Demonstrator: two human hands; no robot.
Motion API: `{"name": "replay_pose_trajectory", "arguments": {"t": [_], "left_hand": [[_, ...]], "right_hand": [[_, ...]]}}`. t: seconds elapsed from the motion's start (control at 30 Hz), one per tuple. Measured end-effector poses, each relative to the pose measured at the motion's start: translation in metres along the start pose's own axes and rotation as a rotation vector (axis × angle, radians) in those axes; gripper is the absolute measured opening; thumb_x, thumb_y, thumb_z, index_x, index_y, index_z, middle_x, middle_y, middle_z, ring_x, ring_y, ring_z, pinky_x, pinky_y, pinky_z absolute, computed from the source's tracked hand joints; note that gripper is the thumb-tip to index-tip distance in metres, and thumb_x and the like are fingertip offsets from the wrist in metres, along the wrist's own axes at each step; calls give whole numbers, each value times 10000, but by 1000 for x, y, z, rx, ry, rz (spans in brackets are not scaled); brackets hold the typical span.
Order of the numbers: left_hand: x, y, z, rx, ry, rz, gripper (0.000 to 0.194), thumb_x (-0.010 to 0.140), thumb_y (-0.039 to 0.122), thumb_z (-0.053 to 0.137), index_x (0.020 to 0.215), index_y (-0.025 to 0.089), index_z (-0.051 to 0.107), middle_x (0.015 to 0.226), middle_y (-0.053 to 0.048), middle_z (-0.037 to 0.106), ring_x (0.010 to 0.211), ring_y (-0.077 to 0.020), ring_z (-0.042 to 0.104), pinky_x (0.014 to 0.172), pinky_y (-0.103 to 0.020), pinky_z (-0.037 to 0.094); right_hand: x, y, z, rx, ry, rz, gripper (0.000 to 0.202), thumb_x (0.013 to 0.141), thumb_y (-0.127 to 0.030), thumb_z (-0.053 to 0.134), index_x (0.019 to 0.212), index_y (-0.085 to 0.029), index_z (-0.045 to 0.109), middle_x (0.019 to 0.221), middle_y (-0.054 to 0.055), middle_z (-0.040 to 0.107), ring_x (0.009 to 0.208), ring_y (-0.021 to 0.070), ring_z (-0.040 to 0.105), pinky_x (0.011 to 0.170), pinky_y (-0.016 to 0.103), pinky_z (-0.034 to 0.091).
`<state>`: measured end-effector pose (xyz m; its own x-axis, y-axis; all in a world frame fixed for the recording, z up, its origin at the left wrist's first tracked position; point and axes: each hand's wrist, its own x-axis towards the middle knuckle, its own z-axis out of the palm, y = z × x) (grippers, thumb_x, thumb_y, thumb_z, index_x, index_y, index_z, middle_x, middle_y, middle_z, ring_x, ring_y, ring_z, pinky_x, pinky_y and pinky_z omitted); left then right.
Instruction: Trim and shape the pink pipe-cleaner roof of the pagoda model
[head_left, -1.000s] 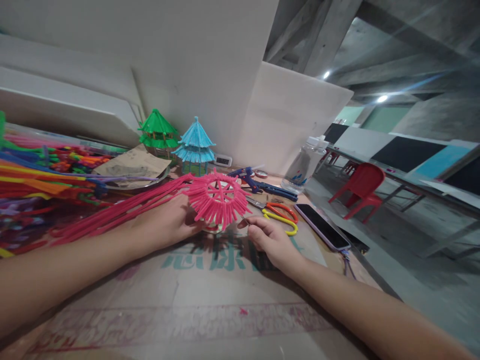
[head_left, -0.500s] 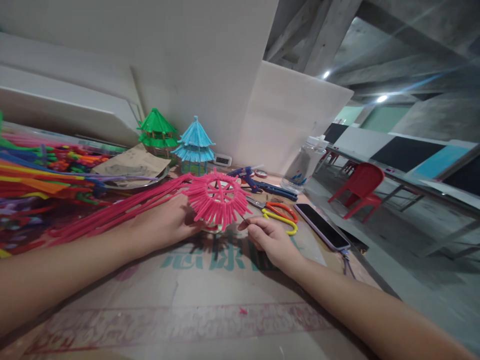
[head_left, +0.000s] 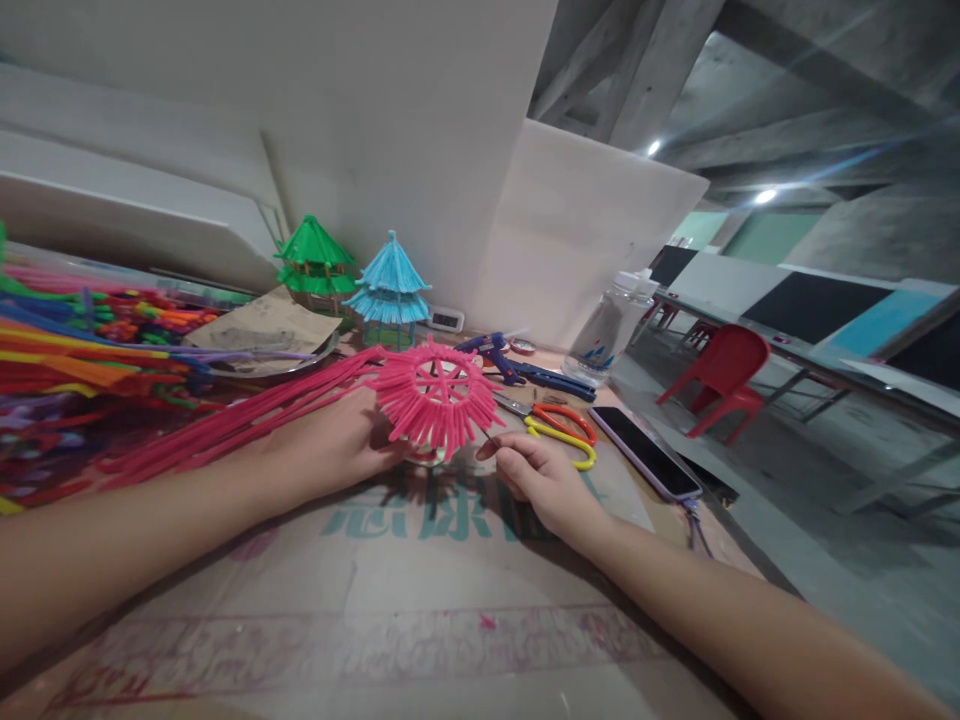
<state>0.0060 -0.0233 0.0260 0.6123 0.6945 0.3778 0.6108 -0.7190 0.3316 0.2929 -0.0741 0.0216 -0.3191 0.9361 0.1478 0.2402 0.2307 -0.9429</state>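
Note:
A pink ring of short fuzzy stems (head_left: 471,408), with crossed spokes in its middle, stands above the cardboard-covered table. My left hand (head_left: 367,440) is at its left side, fingers closed and partly hidden behind the pink rim; what they grip is hidden. My right hand (head_left: 529,475) pinches a thin dark stick (head_left: 489,437) whose far end reaches the ring's lower right edge. Long pink stems (head_left: 225,430) lie behind my left forearm. Orange and yellow handled scissors (head_left: 559,425) rest just beyond my right hand.
Behind stand a green pagoda (head_left: 315,260) and a blue pagoda (head_left: 391,285). Colourful stems (head_left: 67,350) pile up at left. A glue gun (head_left: 495,355), blue pliers (head_left: 555,382), a bottle (head_left: 606,330) and a phone (head_left: 645,452) lie to the right.

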Motion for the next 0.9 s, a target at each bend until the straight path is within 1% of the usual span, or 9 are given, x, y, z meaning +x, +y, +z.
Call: {"name": "replay_pose_trajectory", "arguments": {"t": [0.07,0.2,0.27,0.43,0.63,0.8,0.83,0.9], "left_hand": [[0,0,0,-4,-1,-9,243,993,455,602,1102,282,733,1113,-63,782,1130,-323,734,935,-410,565],[0,-1,1,-9,21,34,241,982,432,619,1162,304,716,1189,-54,773,1173,-321,721,939,-407,565],[0,-2,2,-2,26,28,267,983,433,613,1195,302,707,1214,-66,764,1169,-322,722,945,-416,565],[-1,-2,3,38,4,-24,239,978,447,607,1112,292,730,1109,-66,779,1101,-332,740,915,-420,570],[-1,-2,2,0,17,19,248,976,441,615,1162,313,717,1182,-51,775,1173,-325,724,913,-400,575],[-2,-5,4,42,7,-24,247,973,475,618,1077,285,735,1050,-67,786,1103,-333,743,963,-430,564],[-1,-5,4,46,6,-27,253,973,483,617,1078,284,734,1048,-67,786,1100,-332,744,964,-428,564],[-1,-5,4,36,13,-11,263,978,481,611,1123,291,721,1111,-67,784,1132,-328,736,950,-412,570]], "right_hand": [[0,0,0,-9,-1,2,557,912,-721,644,942,-167,693,608,-68,371,540,112,300,506,275,206],[-1,0,-1,2,-19,4,586,898,-746,652,986,-169,693,597,-77,353,528,110,282,506,279,195],[-1,0,-1,21,-20,-7,601,891,-756,655,1002,-166,695,603,-78,352,530,110,285,508,280,199],[0,2,0,48,2,2,591,882,-740,674,1018,-166,704,602,-83,324,539,114,279,513,281,200],[0,-1,0,51,-17,5,625,865,-775,673,1001,-165,699,606,-76,365,537,110,298,505,274,205],[0,0,0,71,-23,-6,652,857,-798,667,1001,-163,694,598,-80,365,528,106,301,498,270,202],[0,1,0,68,-24,-7,649,860,-795,665,1003,-163,695,598,-80,362,528,106,299,498,270,202],[0,1,0,60,-25,-5,644,861,-791,668,1004,-163,695,594,-82,349,526,106,293,498,272,200]]}}
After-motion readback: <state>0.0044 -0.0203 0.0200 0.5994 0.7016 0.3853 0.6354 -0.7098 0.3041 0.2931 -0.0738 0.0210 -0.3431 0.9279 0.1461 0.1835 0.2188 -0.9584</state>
